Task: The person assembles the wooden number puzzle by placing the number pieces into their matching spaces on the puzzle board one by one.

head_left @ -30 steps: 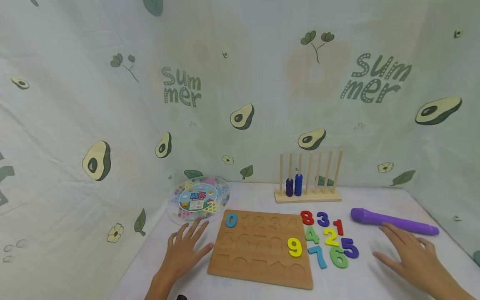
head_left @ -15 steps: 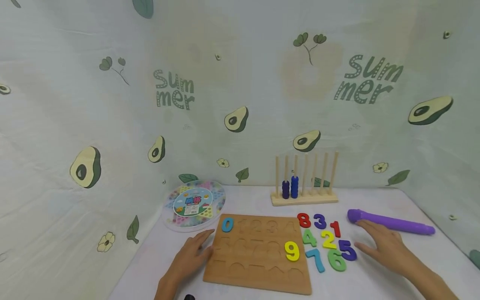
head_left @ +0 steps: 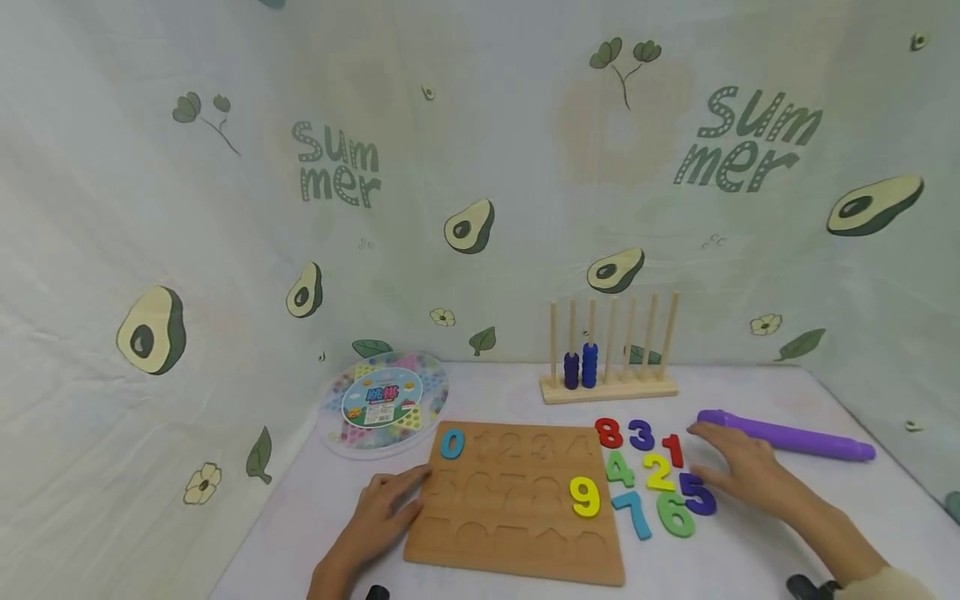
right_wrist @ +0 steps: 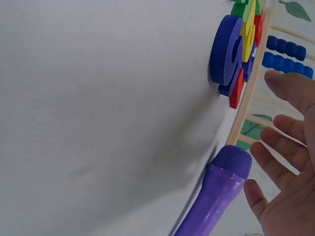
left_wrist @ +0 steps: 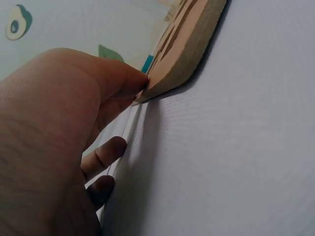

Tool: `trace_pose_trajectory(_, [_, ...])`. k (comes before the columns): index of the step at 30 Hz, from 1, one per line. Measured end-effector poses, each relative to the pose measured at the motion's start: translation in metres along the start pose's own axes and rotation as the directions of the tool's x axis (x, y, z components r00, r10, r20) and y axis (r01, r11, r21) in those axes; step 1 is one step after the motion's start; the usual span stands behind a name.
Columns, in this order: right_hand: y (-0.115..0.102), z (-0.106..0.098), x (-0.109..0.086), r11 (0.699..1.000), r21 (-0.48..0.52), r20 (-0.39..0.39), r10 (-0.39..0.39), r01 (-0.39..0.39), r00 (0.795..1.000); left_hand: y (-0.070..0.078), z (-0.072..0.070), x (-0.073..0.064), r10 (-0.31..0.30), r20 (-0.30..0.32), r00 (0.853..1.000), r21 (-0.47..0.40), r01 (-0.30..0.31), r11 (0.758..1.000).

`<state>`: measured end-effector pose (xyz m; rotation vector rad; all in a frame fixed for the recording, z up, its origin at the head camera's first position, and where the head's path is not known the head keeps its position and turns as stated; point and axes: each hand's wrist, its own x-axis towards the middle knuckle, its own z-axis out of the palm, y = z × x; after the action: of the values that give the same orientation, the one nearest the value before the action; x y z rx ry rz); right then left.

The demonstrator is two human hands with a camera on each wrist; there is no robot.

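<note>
A brown wooden number board (head_left: 510, 568) lies on the table with a blue 0 (head_left: 446, 443) at its upper left and a yellow 9 (head_left: 596, 500) near its right side. My left hand (head_left: 375, 515) touches the board's left edge; in the left wrist view its thumb meets the corner of the board (left_wrist: 184, 69) while other fingers are spread loosely. My right hand (head_left: 753, 473) is held over the table with fingers apart and nothing in them, close to the purple 5 (right_wrist: 217, 54) and the red 1 (head_left: 677, 452). A purple microphone (right_wrist: 206, 196) lies just beyond it.
Several loose numbers lie right of the board, among them a blue 7 (head_left: 637, 515) and a red 8 (head_left: 603, 433). Behind them stands a wooden peg rack (head_left: 611, 392) with blue beads. A round clear game box (head_left: 382, 398) sits back left, before a patterned curtain.
My left hand has moved right, from lying beside the board to touching its left edge, its fingers drawn closer together. The right hand has moved left toward the loose numbers.
</note>
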<state>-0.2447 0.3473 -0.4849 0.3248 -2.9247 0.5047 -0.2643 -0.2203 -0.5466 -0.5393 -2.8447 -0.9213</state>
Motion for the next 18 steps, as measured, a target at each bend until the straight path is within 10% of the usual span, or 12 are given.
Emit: trace_pose_trajectory(18, [0.009,0.017,0.023,1.000,0.012,0.085,0.026,-0.027,0.996,0.003,0.000,-0.001,0.029,-0.019,0.999,-0.026,-0.029,0.999])
